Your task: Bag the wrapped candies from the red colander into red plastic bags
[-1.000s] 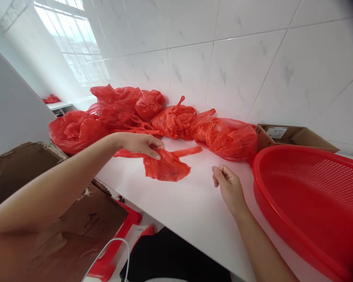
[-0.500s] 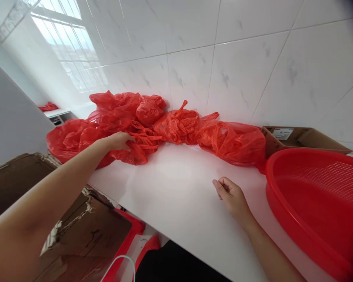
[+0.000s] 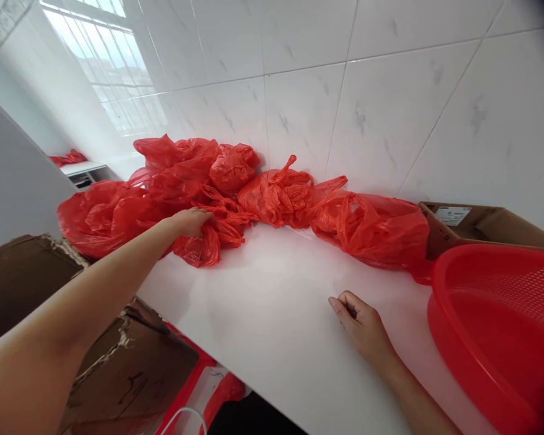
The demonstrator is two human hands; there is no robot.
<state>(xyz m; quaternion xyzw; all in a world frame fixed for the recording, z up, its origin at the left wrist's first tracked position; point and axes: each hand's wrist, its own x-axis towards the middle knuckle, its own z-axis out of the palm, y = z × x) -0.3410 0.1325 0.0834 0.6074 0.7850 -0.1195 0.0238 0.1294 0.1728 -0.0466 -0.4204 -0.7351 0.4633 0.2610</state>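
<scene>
Several red plastic bags (image 3: 176,181) lie bunched in a row on the white table against the tiled wall. My left hand (image 3: 193,222) is at the front of the pile, its fingers closed on a crumpled red bag (image 3: 204,244); the fingertips are partly hidden in the plastic. Over the white surface (image 3: 263,302), right of the middle, my right hand (image 3: 356,314) is curled into a loose fist with nothing visible in it. A knotted red bag (image 3: 281,193) and a fuller red bag (image 3: 376,229) sit beyond my hands.
A red perforated basket (image 3: 453,308) stands at the right, in front of an open cardboard box (image 3: 503,226). Torn cardboard boxes (image 3: 149,368) are below the table's left edge. A white cable (image 3: 185,411) curves at the bottom.
The view has shifted slightly. My left hand has moved a little to the right into the bag, and the plastic there has bunched up. My right hand remains curled.
</scene>
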